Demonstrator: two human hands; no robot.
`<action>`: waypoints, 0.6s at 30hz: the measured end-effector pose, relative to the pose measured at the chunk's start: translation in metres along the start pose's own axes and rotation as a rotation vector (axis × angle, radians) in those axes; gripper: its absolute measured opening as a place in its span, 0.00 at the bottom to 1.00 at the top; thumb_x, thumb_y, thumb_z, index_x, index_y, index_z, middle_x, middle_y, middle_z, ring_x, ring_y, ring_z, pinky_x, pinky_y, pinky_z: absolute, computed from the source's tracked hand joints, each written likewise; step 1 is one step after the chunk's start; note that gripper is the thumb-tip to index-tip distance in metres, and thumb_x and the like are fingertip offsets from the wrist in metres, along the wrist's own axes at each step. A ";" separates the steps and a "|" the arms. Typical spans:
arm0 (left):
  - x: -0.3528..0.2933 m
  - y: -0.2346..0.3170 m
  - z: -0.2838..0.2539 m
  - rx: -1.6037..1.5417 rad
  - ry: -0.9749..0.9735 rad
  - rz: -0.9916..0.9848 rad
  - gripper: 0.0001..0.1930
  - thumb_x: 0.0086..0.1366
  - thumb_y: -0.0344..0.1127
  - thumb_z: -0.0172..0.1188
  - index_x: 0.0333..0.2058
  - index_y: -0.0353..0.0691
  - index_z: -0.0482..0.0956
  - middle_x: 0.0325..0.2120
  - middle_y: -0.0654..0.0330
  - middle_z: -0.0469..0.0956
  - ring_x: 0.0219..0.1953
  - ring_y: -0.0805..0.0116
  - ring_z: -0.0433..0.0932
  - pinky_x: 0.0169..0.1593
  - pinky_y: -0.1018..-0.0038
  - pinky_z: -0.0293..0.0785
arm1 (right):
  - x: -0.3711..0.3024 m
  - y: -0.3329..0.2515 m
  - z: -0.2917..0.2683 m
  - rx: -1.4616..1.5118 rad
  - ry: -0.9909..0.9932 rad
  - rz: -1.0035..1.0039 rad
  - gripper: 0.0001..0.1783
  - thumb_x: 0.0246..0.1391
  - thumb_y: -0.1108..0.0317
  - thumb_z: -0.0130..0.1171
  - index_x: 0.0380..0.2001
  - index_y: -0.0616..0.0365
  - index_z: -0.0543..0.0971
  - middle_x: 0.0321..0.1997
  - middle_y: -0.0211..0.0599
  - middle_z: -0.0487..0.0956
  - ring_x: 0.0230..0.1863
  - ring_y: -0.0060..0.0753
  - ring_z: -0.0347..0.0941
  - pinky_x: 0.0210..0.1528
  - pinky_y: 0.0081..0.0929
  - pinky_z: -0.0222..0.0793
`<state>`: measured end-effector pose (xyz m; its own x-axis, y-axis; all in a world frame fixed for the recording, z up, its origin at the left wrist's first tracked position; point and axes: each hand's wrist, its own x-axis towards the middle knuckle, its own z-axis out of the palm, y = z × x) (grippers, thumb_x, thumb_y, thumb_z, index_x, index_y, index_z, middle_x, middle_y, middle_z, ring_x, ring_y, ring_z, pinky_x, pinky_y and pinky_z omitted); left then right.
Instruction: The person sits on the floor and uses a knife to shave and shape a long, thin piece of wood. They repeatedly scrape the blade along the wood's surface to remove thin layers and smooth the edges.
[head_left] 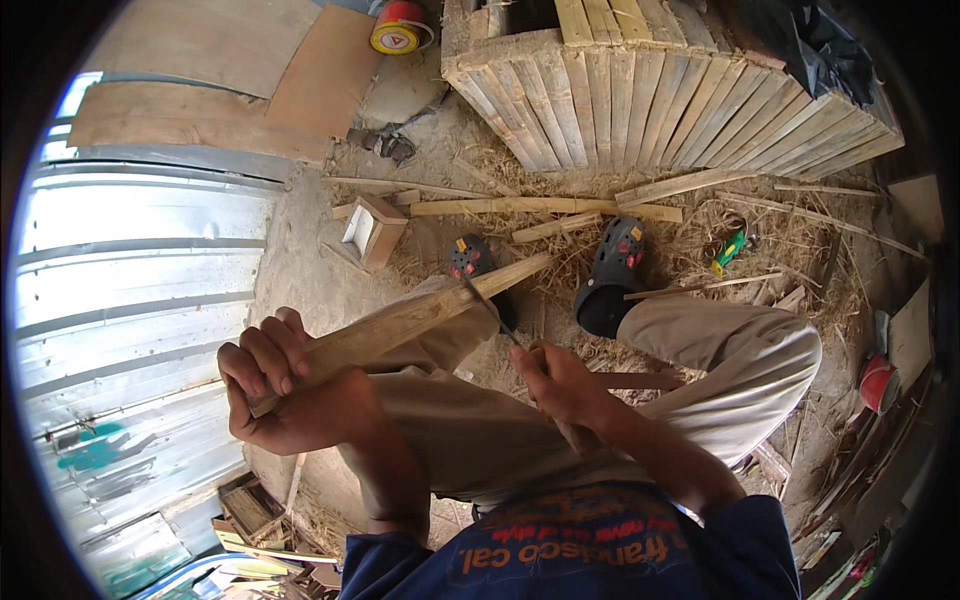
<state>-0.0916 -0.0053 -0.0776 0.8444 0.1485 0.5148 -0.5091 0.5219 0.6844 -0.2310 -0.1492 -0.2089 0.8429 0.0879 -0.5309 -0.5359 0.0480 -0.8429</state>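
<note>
My left hand (290,390) is wrapped round the near end of a long pale slat (415,318), which looks like split bamboo. The slat slants up and to the right over my left leg, its far end above the floor between my feet. My right hand (568,385) is closed round the handle of a knife (505,326). Its dark, narrow blade lies across the slat near the far end, touching or almost touching it. Part of the handle shows below my fist.
Shavings and loose strips (545,206) litter the floor ahead of my dark clogs (605,290). Beyond stands a slatted crate (620,110). A small wooden box (375,232), a green-and-yellow object (730,253) and a red container (878,385) lie around. Corrugated metal (140,250) lines the left.
</note>
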 end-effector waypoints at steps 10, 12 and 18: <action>0.013 -0.007 0.000 0.031 0.056 0.021 0.13 0.66 0.42 0.42 0.23 0.48 0.61 0.21 0.64 0.62 0.31 0.71 0.64 0.42 0.67 0.65 | 0.017 0.004 -0.003 0.087 0.015 0.053 0.24 0.67 0.45 0.48 0.40 0.59 0.70 0.19 0.27 0.70 0.19 0.18 0.67 0.22 0.24 0.66; 0.008 -0.010 0.002 0.060 0.033 0.064 0.12 0.66 0.42 0.42 0.25 0.45 0.64 0.25 0.61 0.64 0.34 0.67 0.66 0.48 0.63 0.67 | 0.016 0.001 -0.007 0.151 -0.008 -0.008 0.22 0.68 0.48 0.47 0.42 0.60 0.70 0.20 0.27 0.70 0.20 0.16 0.66 0.23 0.21 0.66; 0.006 -0.014 0.008 0.178 0.088 0.111 0.15 0.65 0.46 0.41 0.34 0.41 0.71 0.33 0.57 0.70 0.43 0.61 0.71 0.52 0.60 0.70 | -0.001 -0.021 0.004 0.239 -0.028 -0.026 0.25 0.65 0.46 0.51 0.44 0.61 0.72 0.21 0.31 0.73 0.21 0.21 0.70 0.25 0.25 0.67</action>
<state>-0.0811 -0.0184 -0.0802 0.7892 0.2733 0.5500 -0.6142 0.3434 0.7105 -0.2209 -0.1461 -0.1905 0.8566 0.1110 -0.5039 -0.5132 0.2847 -0.8097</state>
